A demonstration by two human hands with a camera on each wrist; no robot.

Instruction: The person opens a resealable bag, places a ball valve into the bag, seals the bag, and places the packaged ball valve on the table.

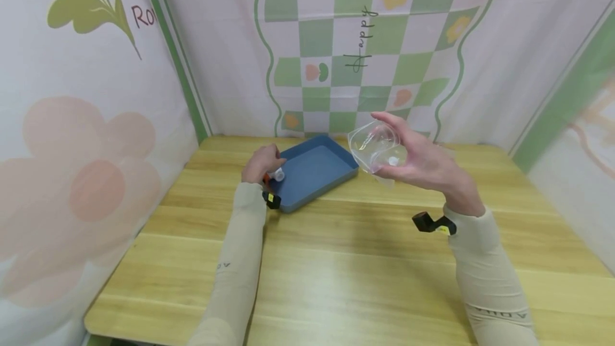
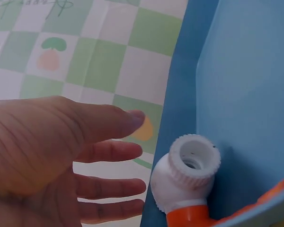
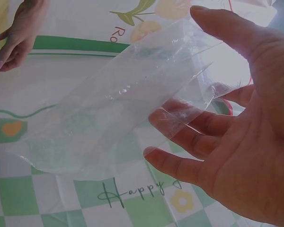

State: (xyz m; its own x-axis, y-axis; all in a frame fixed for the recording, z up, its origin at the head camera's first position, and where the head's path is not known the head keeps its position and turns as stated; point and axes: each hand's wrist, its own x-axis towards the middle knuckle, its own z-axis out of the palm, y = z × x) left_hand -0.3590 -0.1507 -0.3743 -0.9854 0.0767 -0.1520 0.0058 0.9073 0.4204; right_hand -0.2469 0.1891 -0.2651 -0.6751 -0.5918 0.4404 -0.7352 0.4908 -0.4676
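Note:
My right hand [image 1: 423,162] holds up a clear plastic bag [image 1: 367,146] between thumb and fingers, above the table. In the right wrist view the bag [image 3: 104,109] hangs out to the left, and some fingertips show through its film. At the left side of a blue tray [image 1: 312,167] is my left hand [image 1: 261,163]. Its fingers are extended in the left wrist view and hold nothing. Beside those fingertips, inside the tray's corner, lies a white plastic pipe valve [image 2: 184,175] with an orange part [image 2: 189,216].
The tray stands on a wooden table [image 1: 346,260] toward the back. Behind it hangs a checkered curtain [image 1: 336,36], with more printed cloth [image 1: 86,175] on the left. Small cameras sit at both wrists.

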